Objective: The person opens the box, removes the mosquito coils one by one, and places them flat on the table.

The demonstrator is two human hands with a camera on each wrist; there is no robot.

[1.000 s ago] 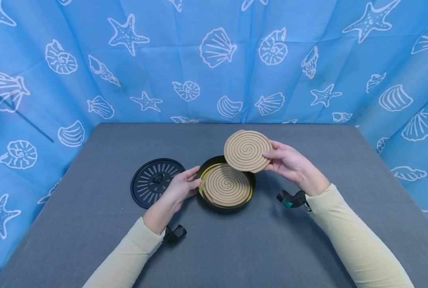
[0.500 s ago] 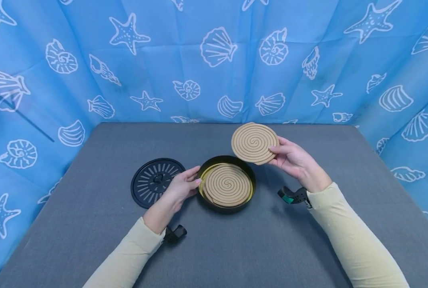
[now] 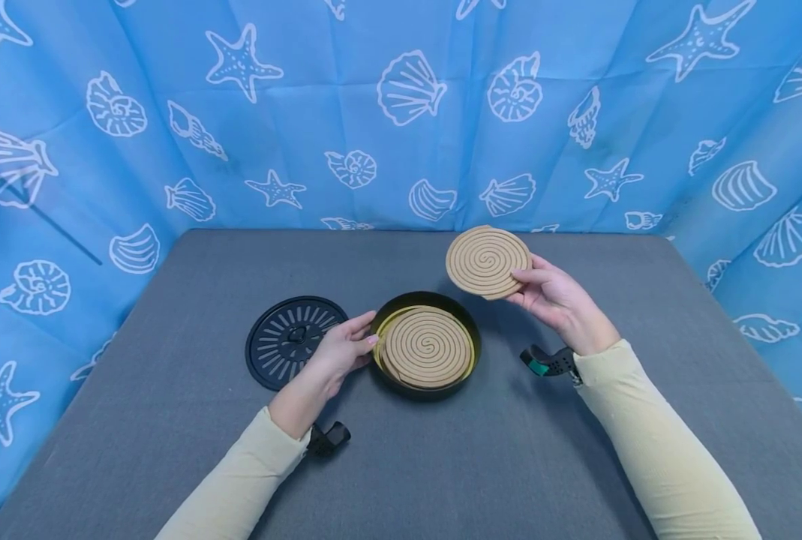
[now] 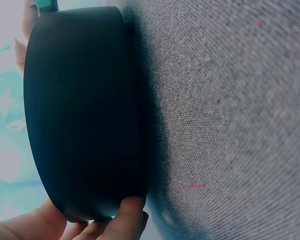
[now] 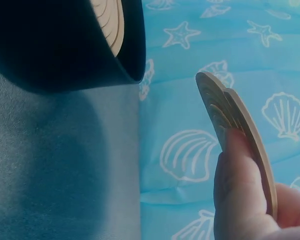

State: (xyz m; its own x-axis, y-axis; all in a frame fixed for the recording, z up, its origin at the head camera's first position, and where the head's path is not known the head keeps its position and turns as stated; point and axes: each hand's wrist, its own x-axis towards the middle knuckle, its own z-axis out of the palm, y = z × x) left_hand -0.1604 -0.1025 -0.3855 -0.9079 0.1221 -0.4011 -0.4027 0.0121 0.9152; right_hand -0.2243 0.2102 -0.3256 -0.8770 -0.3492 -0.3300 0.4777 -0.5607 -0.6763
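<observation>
A tan spiral mosquito coil [image 3: 485, 262] is raised above the table, pinched at its right edge by my right hand [image 3: 559, 307]. In the right wrist view the coil [image 5: 254, 137] is edge-on, with the thumb on one face. A round black tin [image 3: 467, 313] stands to its lower left; yellow shows inside, around more mosquito coils [image 3: 428, 349] stacked there. My left hand [image 3: 333, 356] grips the tin's left side, thumb near the rim. The left wrist view shows the tin's dark outer wall [image 4: 85, 110], with fingers [image 4: 125, 220] curled against it.
A black slotted lid [image 3: 268, 337] lies left of the tin, partly behind my left hand. The table has a grey cloth [image 3: 428, 465]. A blue curtain [image 3: 346, 67] with white shells and starfish hangs behind it. Black camera mounts [image 3: 545, 362] are strapped to both wrists.
My right hand has lifted the mosquito coil up and to the right, off its overlap with the tin. My left hand and the tin stay put.
</observation>
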